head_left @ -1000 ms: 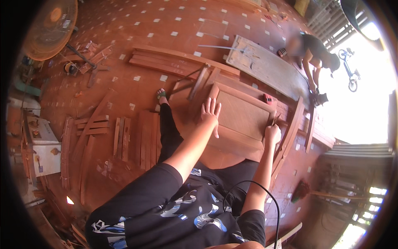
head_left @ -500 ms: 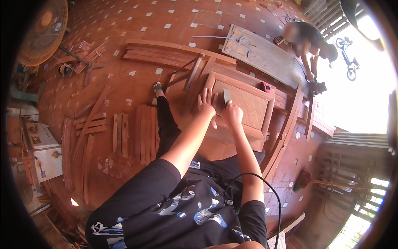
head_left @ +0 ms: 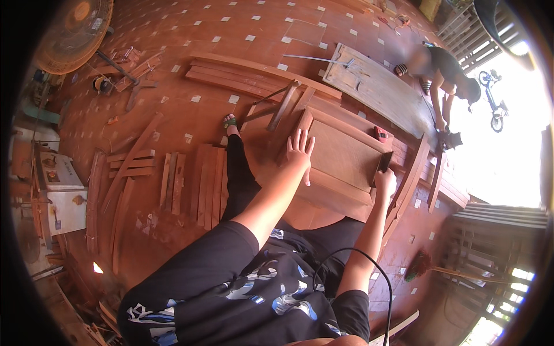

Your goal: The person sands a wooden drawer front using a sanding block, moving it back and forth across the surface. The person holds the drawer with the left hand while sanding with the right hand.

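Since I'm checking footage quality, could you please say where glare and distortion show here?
Head view: daylight glare surrounds the two-wheeler at right; same view: fisheye distortion rounds the frame into black corners; the wooden panel escapes the glare.

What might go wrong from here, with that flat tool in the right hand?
The flat tool might slip at the right end of the wooden panel and nick the wood or the right hand. A stray push could knock the red tape measure, which sits near the panel's far right corner. The black cable loops across the right forearm in this view, so it may snag.
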Demonstrator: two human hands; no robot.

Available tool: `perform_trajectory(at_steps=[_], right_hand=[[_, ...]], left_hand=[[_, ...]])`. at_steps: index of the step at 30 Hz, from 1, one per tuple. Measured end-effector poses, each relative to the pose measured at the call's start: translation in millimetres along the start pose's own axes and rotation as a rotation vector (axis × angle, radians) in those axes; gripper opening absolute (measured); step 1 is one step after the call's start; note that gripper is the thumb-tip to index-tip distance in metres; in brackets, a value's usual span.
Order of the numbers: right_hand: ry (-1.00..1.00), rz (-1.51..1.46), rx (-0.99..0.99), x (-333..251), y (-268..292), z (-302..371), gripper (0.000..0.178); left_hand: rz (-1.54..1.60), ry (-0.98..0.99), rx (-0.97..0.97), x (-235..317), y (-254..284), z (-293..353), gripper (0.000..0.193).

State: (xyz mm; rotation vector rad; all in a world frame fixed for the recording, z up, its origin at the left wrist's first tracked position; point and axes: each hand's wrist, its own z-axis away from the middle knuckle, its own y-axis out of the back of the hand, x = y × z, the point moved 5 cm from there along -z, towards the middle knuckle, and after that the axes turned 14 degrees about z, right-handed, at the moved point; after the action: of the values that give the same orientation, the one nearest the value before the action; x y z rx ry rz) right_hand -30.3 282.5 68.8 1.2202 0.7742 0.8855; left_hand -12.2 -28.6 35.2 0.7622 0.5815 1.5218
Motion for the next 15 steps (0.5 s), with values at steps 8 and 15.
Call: perform_trajectory(at_steps=[8, 15], right_hand=[[0.168, 0.396, 0.232, -74.1, -41.7, 35.2, 0.02], [0.531, 0.597, 0.177, -125.5, -79.8, 60.9, 0.03]], left_hand=[[-0.007, 0.009, 0.012, 1.1, 3.5, 2.2, 0.164], [0.17, -0.158, 0.239, 19.1, 10.5, 13.7, 0.162]])
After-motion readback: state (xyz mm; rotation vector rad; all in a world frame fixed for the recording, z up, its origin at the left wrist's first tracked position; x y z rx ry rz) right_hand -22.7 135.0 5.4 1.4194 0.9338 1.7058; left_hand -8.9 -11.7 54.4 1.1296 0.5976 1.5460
